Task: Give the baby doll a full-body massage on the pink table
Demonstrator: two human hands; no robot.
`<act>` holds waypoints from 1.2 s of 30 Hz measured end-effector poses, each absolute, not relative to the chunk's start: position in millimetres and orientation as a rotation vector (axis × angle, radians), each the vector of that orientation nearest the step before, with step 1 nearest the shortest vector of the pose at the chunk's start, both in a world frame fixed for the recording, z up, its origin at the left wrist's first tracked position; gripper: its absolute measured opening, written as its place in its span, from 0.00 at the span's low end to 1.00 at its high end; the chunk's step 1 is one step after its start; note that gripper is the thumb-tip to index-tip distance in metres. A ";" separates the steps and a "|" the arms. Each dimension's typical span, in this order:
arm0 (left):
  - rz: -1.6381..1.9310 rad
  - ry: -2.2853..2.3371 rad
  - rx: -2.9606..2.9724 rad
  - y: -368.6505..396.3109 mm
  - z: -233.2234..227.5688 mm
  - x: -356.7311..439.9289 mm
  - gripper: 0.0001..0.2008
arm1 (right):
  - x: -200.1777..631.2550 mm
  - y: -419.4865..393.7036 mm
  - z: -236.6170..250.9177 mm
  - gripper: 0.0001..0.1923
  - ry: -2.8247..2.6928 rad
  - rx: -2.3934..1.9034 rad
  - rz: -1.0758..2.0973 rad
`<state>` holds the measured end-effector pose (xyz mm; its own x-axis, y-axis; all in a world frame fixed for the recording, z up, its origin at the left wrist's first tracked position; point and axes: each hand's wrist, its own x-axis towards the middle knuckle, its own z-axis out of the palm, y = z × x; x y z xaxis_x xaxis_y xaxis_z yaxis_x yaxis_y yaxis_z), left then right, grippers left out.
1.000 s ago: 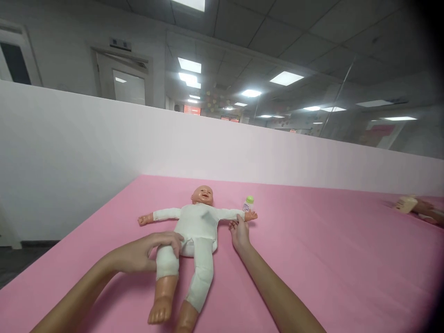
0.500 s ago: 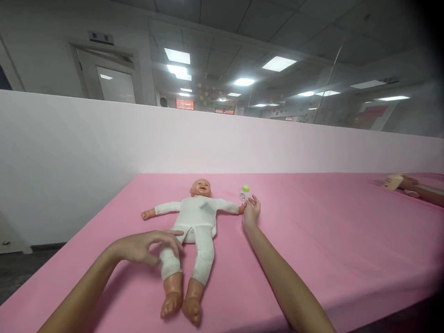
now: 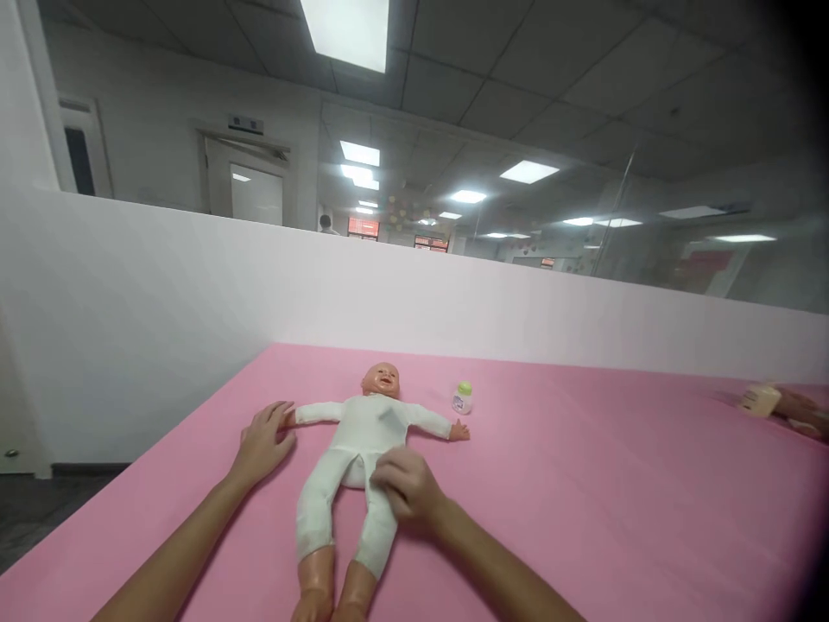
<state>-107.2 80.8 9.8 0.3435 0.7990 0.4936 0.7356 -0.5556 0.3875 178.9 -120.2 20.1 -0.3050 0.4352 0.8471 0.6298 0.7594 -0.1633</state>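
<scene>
A baby doll (image 3: 369,428) in a white suit lies on its back on a pink-covered surface (image 3: 583,492), arms spread, feet toward me. My left hand (image 3: 262,445) is at the doll's hand on the left side, fingers stretched over it and thumb apart. The doll's hand is partly covered. Over the doll's right-side thigh is my right hand (image 3: 411,491), with its fingers curled in and slightly blurred. Whether it touches the cloth is hard to see. A small bottle with a green cap (image 3: 463,399) stands beyond the doll's other hand.
A low white wall (image 3: 518,315) runs along the back, with glass above it. At the far right, another person's hand (image 3: 800,410) is beside a cream-coloured object (image 3: 760,400). A person's head (image 3: 325,223) shows behind the wall.
My left hand has moved from the doll's left-side thigh up to its hand on that side. My right hand has left the doll's other hand for the thigh. The camera has tilted up.
</scene>
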 end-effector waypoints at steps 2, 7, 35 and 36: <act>0.917 1.503 2.476 85.0 6.7 -106.7 0.32 | 176.9 -128.1 16.1 0.14 -2.027 -0.764 -0.224; 0.773 1.508 2.474 81.2 9.6 -100.4 0.32 | 182.7 -155.6 45.2 0.21 -2.195 -0.915 0.197; 0.866 1.276 2.406 74.7 19.2 -98.3 0.28 | 168.0 -159.5 21.2 0.29 -2.355 -0.805 -0.177; 0.874 1.255 2.405 75.0 18.9 -98.3 0.27 | 167.2 -158.8 19.5 0.29 -2.364 -0.811 -0.185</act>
<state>-98.3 75.0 18.9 0.4361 0.8158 0.3798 0.6394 -0.5779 0.5071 167.2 -158.8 19.5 -0.6158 0.5071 0.6030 0.5947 0.8012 -0.0665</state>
